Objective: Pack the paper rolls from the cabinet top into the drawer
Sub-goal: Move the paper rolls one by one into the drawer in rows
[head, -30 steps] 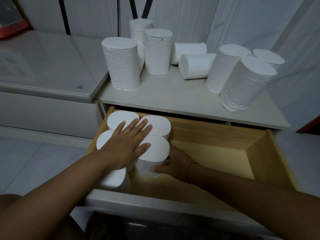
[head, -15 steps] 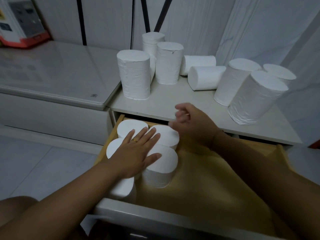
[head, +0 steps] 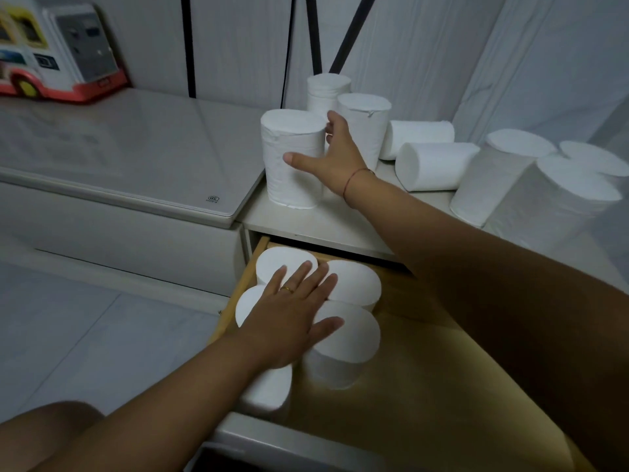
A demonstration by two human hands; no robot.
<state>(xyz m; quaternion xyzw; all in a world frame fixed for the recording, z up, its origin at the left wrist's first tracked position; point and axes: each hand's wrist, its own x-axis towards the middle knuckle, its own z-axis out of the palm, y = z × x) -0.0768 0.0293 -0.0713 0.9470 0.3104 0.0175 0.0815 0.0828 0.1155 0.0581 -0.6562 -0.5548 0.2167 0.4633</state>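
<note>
Left hand (head: 289,321) is still lying flat on the tops of the four packed paper rolls (head: 354,284), fingers straight and slightly spread. These rolls are standing upright at the left end of the drawer (head: 425,386). Above them, the nearest upright roll (head: 292,161) is standing at the left end of the cabinet top (head: 316,223). Right hand (head: 335,158), which a second ago was beside the packed rolls inside the drawer, is now reaching up to this roll. Its grip is spread wide, with the thumb across the roll's near side and the fingers passing behind. Whether it is yet squeezing cannot be told. To the right, seven further rolls (head: 435,165) are waiting, some upright and two lying on their sides. The placing step appears finished, and the next pick-up seems to be beginning.
</note>
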